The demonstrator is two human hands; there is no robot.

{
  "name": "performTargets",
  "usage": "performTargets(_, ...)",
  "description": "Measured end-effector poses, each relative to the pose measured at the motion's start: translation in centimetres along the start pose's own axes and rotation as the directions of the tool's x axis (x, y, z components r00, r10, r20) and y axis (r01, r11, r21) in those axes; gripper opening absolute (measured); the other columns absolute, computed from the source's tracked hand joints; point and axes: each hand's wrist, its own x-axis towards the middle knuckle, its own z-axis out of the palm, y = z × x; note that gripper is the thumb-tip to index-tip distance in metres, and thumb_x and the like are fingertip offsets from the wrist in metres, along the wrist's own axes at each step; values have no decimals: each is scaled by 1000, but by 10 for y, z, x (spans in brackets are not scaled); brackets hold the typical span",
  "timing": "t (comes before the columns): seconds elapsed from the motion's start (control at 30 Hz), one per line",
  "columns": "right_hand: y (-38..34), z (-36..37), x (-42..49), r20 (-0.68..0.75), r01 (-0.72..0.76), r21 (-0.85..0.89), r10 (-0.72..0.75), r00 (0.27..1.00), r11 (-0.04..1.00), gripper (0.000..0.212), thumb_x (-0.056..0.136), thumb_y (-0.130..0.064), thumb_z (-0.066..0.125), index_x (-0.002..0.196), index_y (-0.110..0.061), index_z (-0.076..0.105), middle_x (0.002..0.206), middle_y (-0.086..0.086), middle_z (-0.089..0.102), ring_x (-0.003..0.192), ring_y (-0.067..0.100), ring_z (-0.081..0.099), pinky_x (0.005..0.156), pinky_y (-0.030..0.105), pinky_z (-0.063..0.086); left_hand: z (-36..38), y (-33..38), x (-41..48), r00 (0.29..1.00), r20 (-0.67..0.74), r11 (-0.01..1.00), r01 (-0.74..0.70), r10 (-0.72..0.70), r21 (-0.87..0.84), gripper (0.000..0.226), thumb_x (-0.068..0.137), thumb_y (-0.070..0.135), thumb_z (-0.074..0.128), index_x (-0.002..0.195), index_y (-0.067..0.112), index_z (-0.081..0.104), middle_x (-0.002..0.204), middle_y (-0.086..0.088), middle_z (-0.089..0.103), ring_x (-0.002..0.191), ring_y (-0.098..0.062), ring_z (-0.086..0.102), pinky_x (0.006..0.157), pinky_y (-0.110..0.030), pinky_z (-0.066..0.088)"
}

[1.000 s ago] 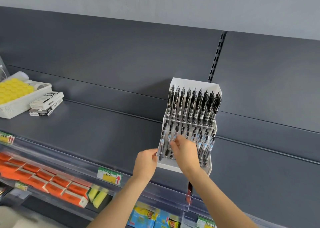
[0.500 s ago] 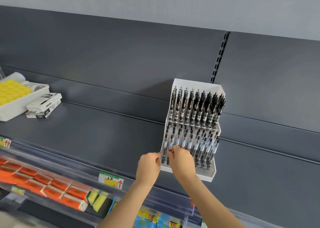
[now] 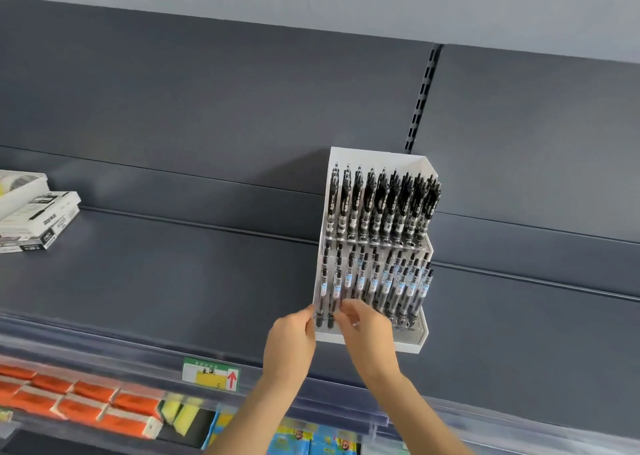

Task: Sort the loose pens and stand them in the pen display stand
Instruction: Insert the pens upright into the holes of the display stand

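A white two-tier pen display stand sits on the dark grey shelf. Its upper tier holds several black pens; its lower tier holds several clear pens with blue labels. My left hand grips the stand's front left corner, thumb at its side wall. My right hand is over the front left of the lower tier, its curled fingertips pinching the lower end of a pen there. Which pen it holds is hidden by the fingers.
White and black boxes are stacked at the shelf's far left. A price tag with a red arrow hangs on the clear shelf rail. Orange packs and yellow items lie on the shelf below.
My right hand has come down from the middle of the lower tier to its front left. My left hand has moved up to the stand's left corner. The view has shifted right.
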Motion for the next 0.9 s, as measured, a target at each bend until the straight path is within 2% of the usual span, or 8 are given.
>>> performTargets(0.07, 10, -7, -13, -19, -4, 17, 4, 1000, 1000, 20, 94, -16, 51, 104, -6, 64, 94, 2, 68, 86, 12, 61, 83, 28, 51, 1, -1, -4, 1000, 21, 999, 9, -10, 33, 43, 97, 16, 44, 139, 26, 43, 100, 0, 70, 78, -16, 65, 63, -20, 48)
performTargets(0.13, 24, -14, -23, -38, -15, 2, 15, 999, 1000, 25, 95, -18, 49, 116, -14, 61, 101, -6, 65, 89, 4, 57, 84, 20, 49, 1, 1, -13, 998, 68, 998, 8, -13, 70, 50, 97, 21, 44, 145, 28, 30, 113, 3, 65, 93, -12, 62, 68, -20, 49)
performTargets(0.2, 38, -21, -28, -52, -50, -28, 49, 997, 998, 31, 96, -20, 48, 125, -16, 57, 114, -4, 64, 99, 9, 60, 84, 22, 51, 0, 4, -21, 996, 90, 996, -3, -5, 90, 55, 97, 28, 44, 147, 27, 22, 130, 6, 53, 116, -10, 50, 83, -20, 48)
performTargets(0.27, 50, -29, -31, -62, -57, -77, 52, 997, 995, 34, 96, -21, 47, 129, -18, 53, 124, -3, 60, 109, 14, 59, 89, 28, 52, -1, 11, -30, 997, 76, 991, -15, 5, 136, 55, 97, 32, 42, 147, 24, 20, 139, 6, 42, 128, -11, 37, 95, -21, 41)
performTargets(0.3, 56, -34, -33, -62, -46, -125, 38, 997, 991, 36, 96, -21, 47, 132, -19, 51, 129, -4, 57, 115, 14, 56, 95, 26, 47, -2, 17, -34, 997, 72, 987, -30, 18, 161, 54, 97, 33, 42, 146, 24, 22, 141, 7, 39, 130, -11, 33, 99, -21, 37)
performTargets(0.43, 79, -63, -45, -53, 0, -270, -15, 998, 963, 41, 96, -23, 46, 137, -19, 43, 138, -4, 49, 129, 14, 42, 103, 22, 34, 7, 52, -46, 989, 89, 974, -133, 118, 183, 46, 98, 33, 40, 142, 23, 31, 141, 8, 37, 133, -10, 28, 105, -20, 30)
performTargets(0.57, 114, -107, -65, -60, -47, -339, 29, 998, 940, 47, 98, -30, 41, 143, -18, 33, 146, -4, 38, 136, 14, 31, 108, 23, 29, 35, 97, -62, 967, 159, 954, -226, 197, 195, 43, 98, 34, 38, 140, 22, 36, 138, 6, 40, 130, -13, 32, 105, -21, 28)
performTargets(0.9, 231, -256, -143, -142, -243, -366, 204, 969, 898, 51, 98, -35, 39, 144, -17, 29, 148, -2, 35, 137, 17, 30, 110, 29, 29, 149, 234, -141, 888, 337, 902, -390, 314, 187, 43, 97, 35, 40, 138, 23, 39, 137, 3, 41, 129, -17, 34, 105, -26, 29)
